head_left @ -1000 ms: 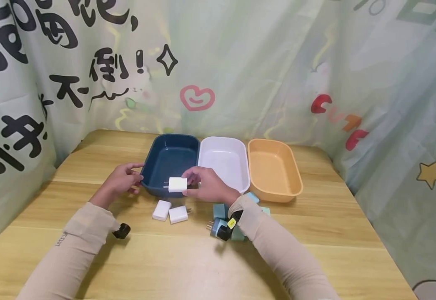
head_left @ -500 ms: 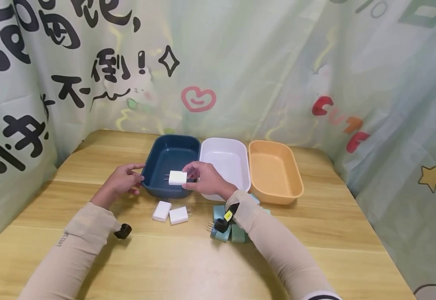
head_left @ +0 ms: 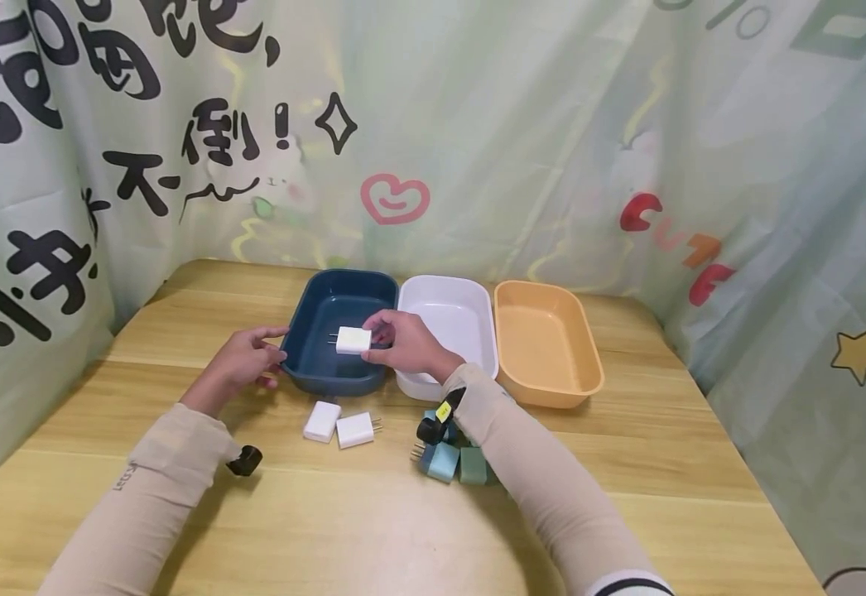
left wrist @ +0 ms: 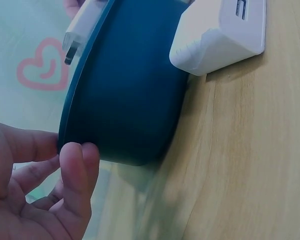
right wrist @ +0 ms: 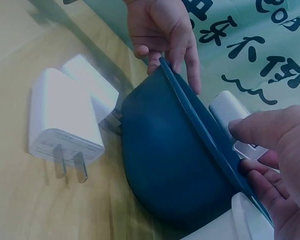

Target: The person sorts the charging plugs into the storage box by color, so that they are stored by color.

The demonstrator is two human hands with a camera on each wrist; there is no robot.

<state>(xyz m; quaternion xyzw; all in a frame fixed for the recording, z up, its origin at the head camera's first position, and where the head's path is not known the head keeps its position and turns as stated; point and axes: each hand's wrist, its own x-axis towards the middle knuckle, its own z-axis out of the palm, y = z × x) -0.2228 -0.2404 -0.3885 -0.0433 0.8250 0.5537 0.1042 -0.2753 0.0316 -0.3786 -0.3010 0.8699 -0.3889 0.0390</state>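
Note:
In the head view my right hand (head_left: 411, 343) pinches a white plug-in charger (head_left: 353, 340) by its end, prongs pointing left. The charger is over the dark blue bin (head_left: 321, 314), and in the right wrist view it shows just past the rim. My left hand (head_left: 242, 364) holds the left rim of that bin between thumb and index finger, the other fingers loosely bent outside it. Two more white chargers lie on the table in front of the bin: one white charger (head_left: 322, 421) at the left, another white charger (head_left: 355, 430) beside it with prongs to the right.
A white bin (head_left: 451, 319) and an orange bin (head_left: 548, 343) stand in a row right of the blue one. Several blue and green chargers (head_left: 443, 462) lie clustered under my right forearm, partly hidden by it. A printed curtain (head_left: 478, 124) hangs behind the table.
My right hand has moved away from me with the white charger, from the blue bin's near edge to farther over its inside. The left hand keeps its place at the rim.

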